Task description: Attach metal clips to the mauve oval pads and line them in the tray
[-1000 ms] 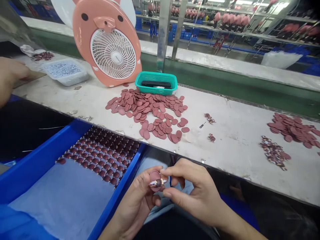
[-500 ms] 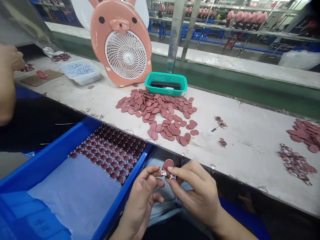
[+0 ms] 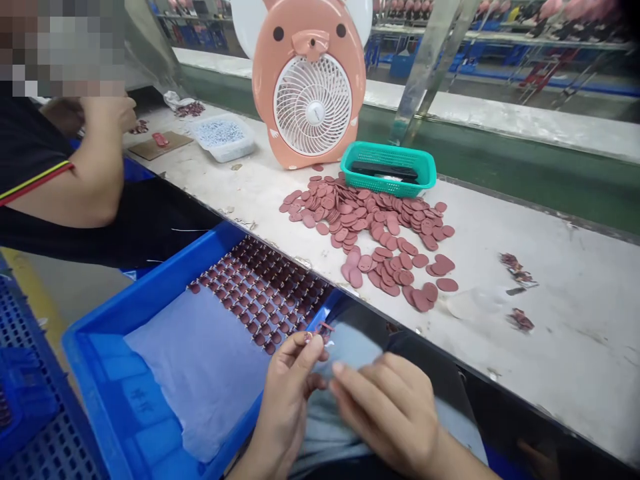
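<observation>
My left hand point(image 3: 295, 380) pinches a small dark-red piece point(image 3: 323, 332) with white bits between thumb and fingers, above my lap beside the bin. Just to its right is my right hand point(image 3: 387, 400), its fingers curled and blurred; whether anything is between its fingertips cannot be made out. The blue bin point(image 3: 95, 293) at the left holds rows of small dark-red pieces point(image 3: 260, 300) and a pale blue sheet point(image 3: 200, 373). On the white table point(image 3: 480, 233) lies a heap of flat reddish oval discs point(image 3: 360, 213), with small clusters point(image 3: 520, 319) farther right.
A pink fan point(image 3: 310, 100) stands at the back beside a green basket point(image 3: 390, 150). Left of it are a clear tub point(image 3: 223, 137) and a brown board point(image 3: 160, 145). Another person's arm point(image 3: 100, 160) reaches over the table at the left. The table's front edge runs beyond my hands.
The view has swung left, showing more of the other person and the bin. My right hand has come away from the small piece, which stays in my left hand.
</observation>
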A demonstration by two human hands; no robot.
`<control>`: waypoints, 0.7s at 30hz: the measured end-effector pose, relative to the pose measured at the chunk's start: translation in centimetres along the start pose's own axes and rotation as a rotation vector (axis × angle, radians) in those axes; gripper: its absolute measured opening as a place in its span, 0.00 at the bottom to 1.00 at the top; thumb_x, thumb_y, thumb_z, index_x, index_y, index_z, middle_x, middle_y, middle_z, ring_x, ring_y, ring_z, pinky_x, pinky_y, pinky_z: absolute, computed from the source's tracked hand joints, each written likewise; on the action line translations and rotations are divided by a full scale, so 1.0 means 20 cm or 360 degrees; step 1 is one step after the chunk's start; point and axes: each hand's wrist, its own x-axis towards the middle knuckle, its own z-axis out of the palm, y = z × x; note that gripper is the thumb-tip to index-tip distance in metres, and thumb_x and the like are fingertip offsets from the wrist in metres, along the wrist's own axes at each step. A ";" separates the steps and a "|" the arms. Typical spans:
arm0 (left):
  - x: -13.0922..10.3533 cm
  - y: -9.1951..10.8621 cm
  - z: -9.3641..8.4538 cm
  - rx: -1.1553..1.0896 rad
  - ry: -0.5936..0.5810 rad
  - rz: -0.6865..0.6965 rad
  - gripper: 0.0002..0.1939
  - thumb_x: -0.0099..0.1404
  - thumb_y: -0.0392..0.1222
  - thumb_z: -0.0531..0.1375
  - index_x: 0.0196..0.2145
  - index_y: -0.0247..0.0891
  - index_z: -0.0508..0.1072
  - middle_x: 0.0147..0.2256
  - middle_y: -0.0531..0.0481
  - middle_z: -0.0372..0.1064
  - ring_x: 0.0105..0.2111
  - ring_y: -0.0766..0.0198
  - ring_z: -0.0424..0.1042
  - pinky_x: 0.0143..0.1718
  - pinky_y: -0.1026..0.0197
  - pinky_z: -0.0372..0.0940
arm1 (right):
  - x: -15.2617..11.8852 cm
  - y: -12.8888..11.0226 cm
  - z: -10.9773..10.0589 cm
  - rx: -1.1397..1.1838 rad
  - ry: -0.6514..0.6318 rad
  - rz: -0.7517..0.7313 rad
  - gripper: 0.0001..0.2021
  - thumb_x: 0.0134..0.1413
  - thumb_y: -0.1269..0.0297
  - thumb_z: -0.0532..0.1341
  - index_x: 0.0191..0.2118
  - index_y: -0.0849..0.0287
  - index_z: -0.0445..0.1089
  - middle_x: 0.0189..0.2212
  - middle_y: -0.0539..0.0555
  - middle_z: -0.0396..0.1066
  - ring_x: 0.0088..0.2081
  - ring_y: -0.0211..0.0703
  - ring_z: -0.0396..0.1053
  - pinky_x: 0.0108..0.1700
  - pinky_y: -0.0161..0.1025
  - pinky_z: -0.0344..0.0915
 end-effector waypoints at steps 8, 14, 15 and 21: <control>0.66 0.22 -0.78 0.0781 0.0872 0.0524 0.17 0.60 0.51 0.66 0.41 0.38 0.72 0.42 0.46 0.74 0.48 0.50 0.74 0.42 0.56 0.70 | -0.14 0.06 -0.06 -0.0004 -0.0086 0.0052 0.13 0.54 0.79 0.62 0.45 0.61 0.74 0.21 0.51 0.74 0.19 0.41 0.70 0.20 0.38 0.71; 1.01 0.37 -1.19 0.1727 0.0977 0.0387 0.15 0.67 0.47 0.63 0.49 0.37 0.74 0.51 0.44 0.72 0.49 0.50 0.73 0.49 0.41 0.69 | -0.19 0.10 -0.04 -0.0013 -0.0120 0.0164 0.13 0.55 0.80 0.63 0.45 0.63 0.72 0.23 0.54 0.75 0.21 0.42 0.71 0.22 0.37 0.71; 1.04 0.37 -1.21 0.1834 0.0960 0.0344 0.16 0.68 0.47 0.62 0.50 0.37 0.73 0.52 0.43 0.72 0.49 0.50 0.73 0.49 0.41 0.69 | -0.19 0.10 -0.03 -0.0015 -0.0123 0.0176 0.13 0.55 0.80 0.63 0.45 0.63 0.72 0.23 0.54 0.74 0.21 0.42 0.71 0.21 0.37 0.71; 1.17 0.34 -1.25 0.2178 0.0922 0.0199 0.19 0.69 0.47 0.62 0.54 0.38 0.71 0.54 0.42 0.70 0.48 0.51 0.73 0.47 0.43 0.71 | -0.19 0.10 -0.02 -0.0006 -0.0133 0.0214 0.13 0.55 0.81 0.62 0.46 0.63 0.72 0.23 0.54 0.74 0.22 0.41 0.71 0.23 0.37 0.71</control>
